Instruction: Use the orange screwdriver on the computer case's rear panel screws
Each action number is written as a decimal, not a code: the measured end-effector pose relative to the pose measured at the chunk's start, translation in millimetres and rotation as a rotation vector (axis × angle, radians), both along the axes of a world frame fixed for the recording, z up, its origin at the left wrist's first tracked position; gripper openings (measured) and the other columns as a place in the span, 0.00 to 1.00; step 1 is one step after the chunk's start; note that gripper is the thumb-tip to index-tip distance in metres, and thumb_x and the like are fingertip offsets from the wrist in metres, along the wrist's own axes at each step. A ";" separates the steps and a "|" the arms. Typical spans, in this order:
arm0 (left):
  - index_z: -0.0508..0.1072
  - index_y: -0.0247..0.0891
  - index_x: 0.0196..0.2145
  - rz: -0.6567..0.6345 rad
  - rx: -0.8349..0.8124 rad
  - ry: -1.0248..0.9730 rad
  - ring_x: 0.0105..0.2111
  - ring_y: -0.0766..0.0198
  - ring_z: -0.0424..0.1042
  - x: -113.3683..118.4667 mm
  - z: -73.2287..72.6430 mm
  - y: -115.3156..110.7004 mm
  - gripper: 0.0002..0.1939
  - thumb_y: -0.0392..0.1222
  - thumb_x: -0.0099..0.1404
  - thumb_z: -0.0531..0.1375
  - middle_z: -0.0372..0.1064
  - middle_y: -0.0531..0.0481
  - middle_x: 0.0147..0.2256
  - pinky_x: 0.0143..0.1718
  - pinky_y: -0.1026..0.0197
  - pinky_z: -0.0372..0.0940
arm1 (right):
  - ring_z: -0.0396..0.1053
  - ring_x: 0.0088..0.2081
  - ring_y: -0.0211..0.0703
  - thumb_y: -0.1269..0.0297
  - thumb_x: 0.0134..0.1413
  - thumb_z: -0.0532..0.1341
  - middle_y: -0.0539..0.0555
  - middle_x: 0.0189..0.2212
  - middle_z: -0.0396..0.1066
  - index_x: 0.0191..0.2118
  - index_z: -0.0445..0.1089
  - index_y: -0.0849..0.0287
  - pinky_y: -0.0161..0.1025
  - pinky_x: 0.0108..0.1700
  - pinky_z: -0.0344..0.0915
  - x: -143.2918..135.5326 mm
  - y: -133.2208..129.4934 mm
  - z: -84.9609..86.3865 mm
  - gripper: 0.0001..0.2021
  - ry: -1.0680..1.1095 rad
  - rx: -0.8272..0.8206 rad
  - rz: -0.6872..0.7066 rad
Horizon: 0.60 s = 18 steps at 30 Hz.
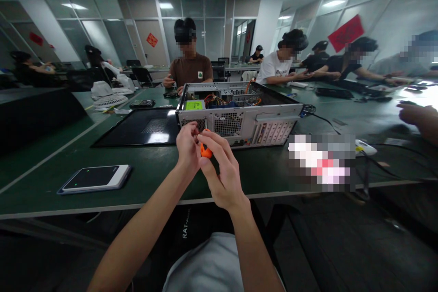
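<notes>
My right hand grips an orange-and-black screwdriver between thumb and fingers, its handle end towards me. Its shaft and tip are hidden by my hands. Close on its left, my left hand is closed with the fingers curled together; what they pinch, if anything, cannot be seen. Both hands are in front of the back panel of a computer case, which lies on its side with the top open. Inside it show cables and a power supply with a green label.
A black side panel lies left of the case. Nearer me is a phone-like white device with a dark screen. White fans stand at the back left. Cables run across the table on the right. A co-worker sits opposite.
</notes>
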<state>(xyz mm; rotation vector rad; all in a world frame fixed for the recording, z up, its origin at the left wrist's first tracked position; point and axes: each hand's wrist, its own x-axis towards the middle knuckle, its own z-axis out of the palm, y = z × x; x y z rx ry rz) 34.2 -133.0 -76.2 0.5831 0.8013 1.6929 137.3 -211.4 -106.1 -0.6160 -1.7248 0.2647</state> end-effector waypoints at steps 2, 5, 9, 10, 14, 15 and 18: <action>0.66 0.40 0.28 0.264 0.139 0.056 0.16 0.73 0.53 -2.2 8.3 -2.9 0.10 0.30 0.66 0.53 0.49 0.61 0.18 0.21 0.69 0.53 | 0.67 0.62 0.49 0.62 0.68 0.59 0.57 0.60 0.69 0.59 0.68 0.50 0.51 0.64 0.66 -1.7 1.4 -1.3 0.16 0.040 0.034 -0.058; 0.66 0.41 0.30 0.479 0.373 0.308 0.23 0.71 0.62 -9.7 27.0 2.4 0.08 0.33 0.68 0.55 0.57 0.58 0.24 0.28 0.68 0.59 | 0.72 0.52 0.47 0.61 0.63 0.66 0.57 0.51 0.73 0.52 0.71 0.53 0.46 0.53 0.73 -3.8 3.0 -2.7 0.13 0.152 0.070 -0.162; 0.70 0.41 0.35 0.547 0.499 0.920 0.46 0.58 0.70 -22.4 47.5 24.6 0.03 0.37 0.68 0.58 0.69 0.49 0.38 0.49 0.59 0.64 | 0.71 0.40 0.42 0.59 0.64 0.64 0.53 0.41 0.72 0.53 0.71 0.53 0.42 0.44 0.73 -4.4 2.4 -2.7 0.14 0.148 0.047 -0.217; 0.71 0.41 0.35 0.527 0.499 1.083 0.51 0.54 0.68 -25.0 49.0 30.4 0.03 0.37 0.68 0.58 0.70 0.47 0.41 0.53 0.55 0.62 | 0.70 0.38 0.41 0.59 0.66 0.62 0.52 0.40 0.72 0.55 0.71 0.52 0.41 0.44 0.72 -4.1 1.8 -2.2 0.14 0.117 0.030 -0.208; 0.74 0.42 0.36 0.455 0.477 1.501 0.56 0.45 0.65 -29.6 38.8 42.7 0.09 0.37 0.69 0.54 0.73 0.42 0.43 0.63 0.43 0.50 | 0.73 0.40 0.41 0.59 0.68 0.59 0.53 0.42 0.76 0.56 0.72 0.52 0.40 0.46 0.73 -2.8 -1.9 0.2 0.14 0.075 -0.030 -0.139; 0.75 0.43 0.36 0.451 0.481 1.543 0.55 0.45 0.65 -29.5 34.0 42.6 0.10 0.38 0.69 0.53 0.74 0.42 0.43 0.64 0.42 0.47 | 0.74 0.42 0.41 0.60 0.68 0.59 0.53 0.46 0.76 0.58 0.70 0.52 0.40 0.47 0.73 -2.6 -2.7 0.4 0.15 0.090 -0.040 -0.111; 0.76 0.44 0.37 0.460 0.493 1.592 0.52 0.46 0.67 -28.4 21.3 38.2 0.12 0.38 0.68 0.52 0.75 0.43 0.42 0.65 0.43 0.44 | 0.75 0.43 0.42 0.61 0.69 0.58 0.54 0.52 0.75 0.62 0.66 0.51 0.42 0.48 0.74 -2.9 -3.6 -0.1 0.18 0.120 -0.065 -0.068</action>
